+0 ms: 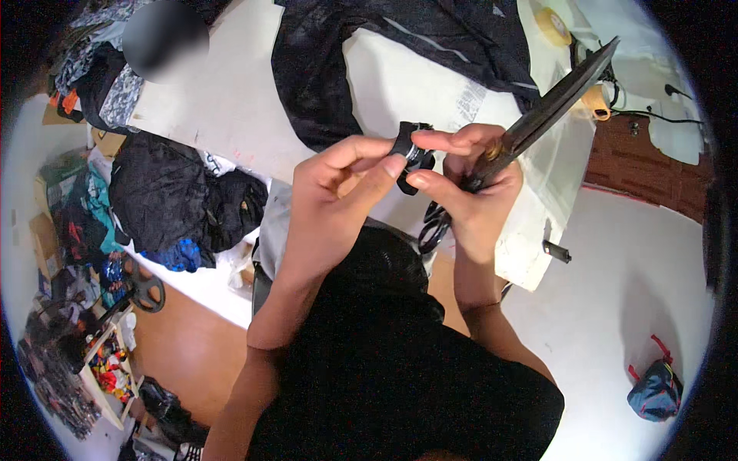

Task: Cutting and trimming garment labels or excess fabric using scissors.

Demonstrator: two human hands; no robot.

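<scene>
I have the left hand (pixel 330 196) and right hand (pixel 473 217) pinching a black piece (pixel 419 160), long axis near-to-far, above the table (pixel 207 96)'s near edge; the right also grips scissors (pixel 538 117), pointing far-right.

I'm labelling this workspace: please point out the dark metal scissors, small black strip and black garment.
Long, dark metal scissors (pixel 540 119): head view, on the blades.
Small, narrow black strip (pixel 416 162): head view, near its middle.
Black, grey-striped fabric garment (pixel 478 38): head view, on plain black cloth.
</scene>
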